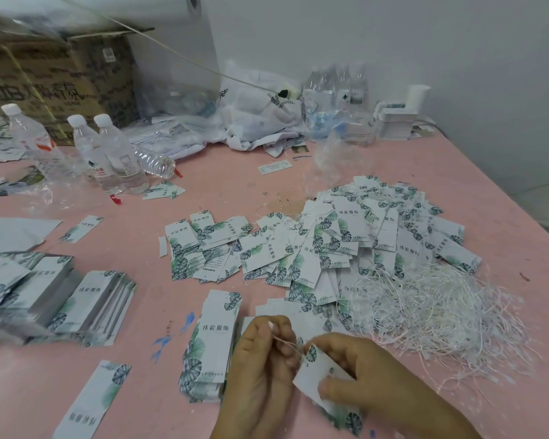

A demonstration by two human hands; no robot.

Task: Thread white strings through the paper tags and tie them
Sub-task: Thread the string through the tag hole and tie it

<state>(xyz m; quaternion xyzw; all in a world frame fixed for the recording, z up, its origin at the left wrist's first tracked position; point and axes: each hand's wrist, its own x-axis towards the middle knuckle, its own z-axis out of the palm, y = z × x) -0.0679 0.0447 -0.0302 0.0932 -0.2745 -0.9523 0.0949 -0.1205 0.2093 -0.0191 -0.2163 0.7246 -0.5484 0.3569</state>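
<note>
My right hand point(362, 372) grips a white paper tag point(314, 378) printed with green leaves, near the table's front edge. My left hand point(260, 359) pinches a thin white string point(287, 342) that runs to the tag's top corner. A loose tangle of white strings point(438, 308) lies to the right. A wide pile of strung tags point(346, 242) spreads across the table's middle. A neat stack of tags point(210, 343) sits just left of my left hand.
More tag stacks point(86, 305) lie at the left on the pink table point(140, 391). Several water bottles point(108, 150) stand at the back left beside a cardboard box point(54, 80). Plastic bags point(260, 112) and small boxes line the back wall.
</note>
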